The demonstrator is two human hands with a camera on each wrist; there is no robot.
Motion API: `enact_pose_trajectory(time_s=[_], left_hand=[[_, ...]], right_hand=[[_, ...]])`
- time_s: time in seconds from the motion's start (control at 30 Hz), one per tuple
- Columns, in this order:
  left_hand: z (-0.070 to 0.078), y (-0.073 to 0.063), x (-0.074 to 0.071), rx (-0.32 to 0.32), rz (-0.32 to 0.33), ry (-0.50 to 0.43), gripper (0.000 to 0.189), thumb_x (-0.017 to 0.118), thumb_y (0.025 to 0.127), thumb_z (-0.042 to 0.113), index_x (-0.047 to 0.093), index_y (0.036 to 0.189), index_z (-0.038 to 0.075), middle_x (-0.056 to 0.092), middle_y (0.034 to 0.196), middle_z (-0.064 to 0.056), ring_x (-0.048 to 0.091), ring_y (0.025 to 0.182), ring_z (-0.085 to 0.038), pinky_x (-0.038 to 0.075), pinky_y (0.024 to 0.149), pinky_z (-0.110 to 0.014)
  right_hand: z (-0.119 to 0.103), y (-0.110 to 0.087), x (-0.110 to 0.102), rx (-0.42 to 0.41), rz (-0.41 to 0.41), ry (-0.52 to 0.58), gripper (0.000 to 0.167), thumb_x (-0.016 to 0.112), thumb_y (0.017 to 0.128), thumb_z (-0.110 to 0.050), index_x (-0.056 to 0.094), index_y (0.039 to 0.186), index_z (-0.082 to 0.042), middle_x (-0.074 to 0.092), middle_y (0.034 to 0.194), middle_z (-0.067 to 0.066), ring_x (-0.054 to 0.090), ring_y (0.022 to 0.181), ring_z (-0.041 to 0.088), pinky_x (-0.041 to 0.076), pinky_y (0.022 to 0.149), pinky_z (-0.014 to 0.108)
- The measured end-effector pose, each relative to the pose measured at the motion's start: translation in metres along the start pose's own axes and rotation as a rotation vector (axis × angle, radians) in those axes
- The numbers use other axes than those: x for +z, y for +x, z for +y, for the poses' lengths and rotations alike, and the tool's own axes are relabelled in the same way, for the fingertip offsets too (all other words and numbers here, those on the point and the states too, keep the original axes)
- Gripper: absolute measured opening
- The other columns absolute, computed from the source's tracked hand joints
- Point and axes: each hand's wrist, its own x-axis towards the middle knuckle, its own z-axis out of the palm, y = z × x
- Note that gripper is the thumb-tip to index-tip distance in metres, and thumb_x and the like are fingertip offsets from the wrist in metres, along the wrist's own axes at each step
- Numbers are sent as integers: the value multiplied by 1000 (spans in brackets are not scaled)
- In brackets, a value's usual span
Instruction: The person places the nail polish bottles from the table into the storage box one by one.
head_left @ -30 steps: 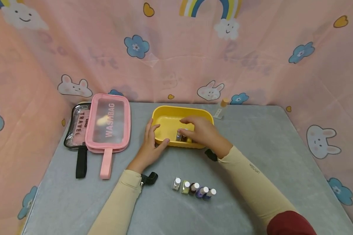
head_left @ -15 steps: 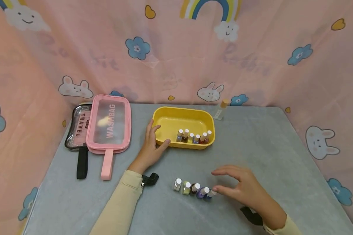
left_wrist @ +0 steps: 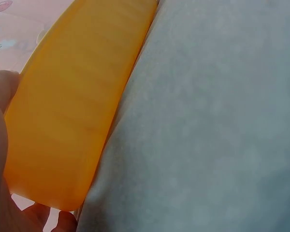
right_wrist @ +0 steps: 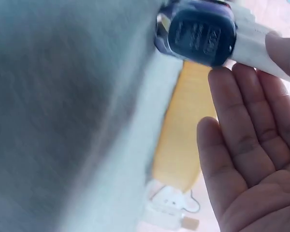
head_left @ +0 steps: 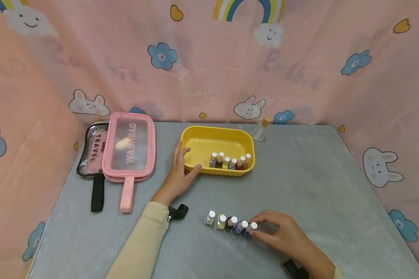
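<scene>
A dark blue nail polish bottle (right_wrist: 201,36), at the right end of a row of five (head_left: 231,222) on the table (head_left: 335,186), is pinched at its white cap (head_left: 253,225) by the right hand (head_left: 284,233). A yellow tray (head_left: 204,145), containing six nail polish bottles (head_left: 226,163), is gripped at its left end by the left hand (head_left: 177,177).

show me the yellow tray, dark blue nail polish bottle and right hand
Yellow tray (head_left: 202,144), head view, bare floor
Dark blue nail polish bottle (right_wrist: 201,37), right wrist view, body
Right hand (head_left: 289,235), head view, back of hand
</scene>
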Motion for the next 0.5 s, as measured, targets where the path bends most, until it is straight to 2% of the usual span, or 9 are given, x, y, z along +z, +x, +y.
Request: enact_pose_trajectory(time_s=[0.1, 0.17, 0.23, 0.33, 0.43, 0.5], left_hand=[[0, 0, 0, 0, -3, -1, 73, 64, 105, 38, 28, 159, 5, -8, 177, -7, 14, 159, -36, 20, 125, -57], [0, 0, 0, -4, -5, 1, 73, 64, 105, 39, 28, 159, 5, -8, 177, -6, 14, 159, -36, 20, 125, -57], [0, 0, -1, -7, -2, 2, 73, 64, 105, 39, 28, 159, 6, -9, 177, -6, 14, 159, -35, 20, 125, -57], [0, 0, -3, -7, 5, 3, 73, 65, 104, 39, 29, 159, 6, -8, 177, -6, 14, 158, -35, 21, 125, -57], [-1, 0, -2, -1, 7, 8, 73, 66, 104, 38, 29, 158, 6, -7, 177, -8, 15, 158, -36, 21, 124, -57], [-1, 0, -1, 4, 3, 7, 73, 66, 104, 37, 29, 158, 6, -7, 177, -9, 15, 158, -37, 21, 124, -58]], right_hand=[[-5, 13, -20, 63, -24, -42, 17, 87, 90, -17, 78, 99, -27, 74, 98, -16, 69, 91, 6, 60, 83, 38], [-8, 32, -39, 100, -13, -75, 13, 87, 91, -20, 78, 98, -26, 74, 98, -16, 69, 93, 8, 59, 86, 41], [-9, 59, -60, 114, 10, -94, 11, 86, 93, -22, 78, 99, -22, 75, 99, -12, 68, 95, 12, 57, 90, 45], [0, 107, -85, 131, 67, -111, 15, 84, 95, -26, 77, 102, -15, 76, 101, -4, 67, 102, 21, 52, 100, 56], [18, 149, -97, 140, 99, -101, 20, 82, 96, -25, 76, 106, -9, 75, 104, 5, 68, 108, 28, 49, 104, 61], [32, 168, -98, 150, 104, -117, 22, 82, 96, -25, 77, 107, -8, 75, 106, 7, 69, 112, 32, 51, 102, 61]])
